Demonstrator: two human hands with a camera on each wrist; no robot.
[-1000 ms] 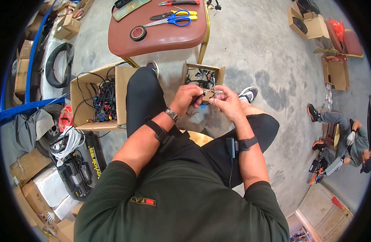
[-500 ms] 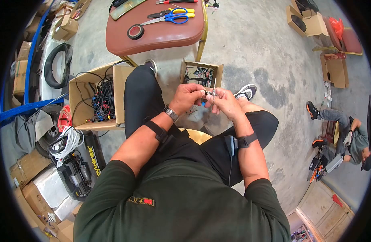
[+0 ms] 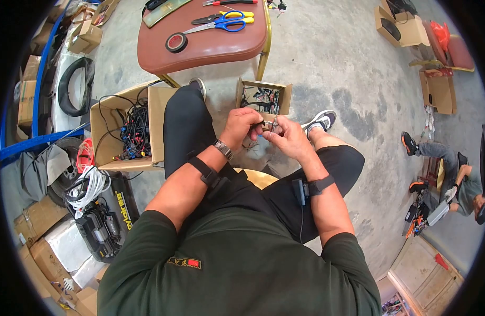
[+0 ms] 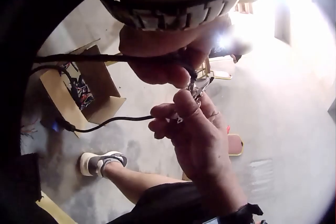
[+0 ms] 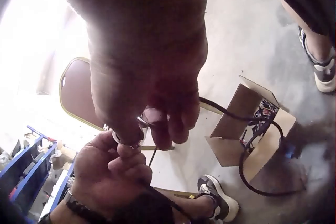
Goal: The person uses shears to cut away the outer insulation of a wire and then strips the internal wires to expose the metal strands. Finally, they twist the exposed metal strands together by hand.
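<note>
My left hand (image 3: 241, 126) pinches a black cable (image 4: 84, 58), which runs out of its fingers in the left wrist view. Close against it, my right hand (image 3: 288, 140) grips a small shiny metal tool (image 4: 198, 88) between thumb and fingers. The tool's kind is unclear; its silver end meets the cable at the left fingertips. From the right hand's fingers another stretch of black cable (image 4: 115, 119) hangs toward a plug end with a blue glow (image 4: 56, 126). Fingers hide most of the tool in the right wrist view.
Past the hands stands a small carton (image 3: 287, 100) of wire pieces; a larger carton (image 3: 158, 124) holds tangled cables. The brown chair (image 3: 211, 52) bears scissors (image 3: 232, 22), black tape (image 3: 176, 42) and a cutter (image 3: 229, 2). A person (image 3: 466, 184) is at the far right.
My hands have closed in on each other, the right moving left. The long silver part that stood upright at the right fingers half a second ago now shows shorter. The person at the right has leaned over.
</note>
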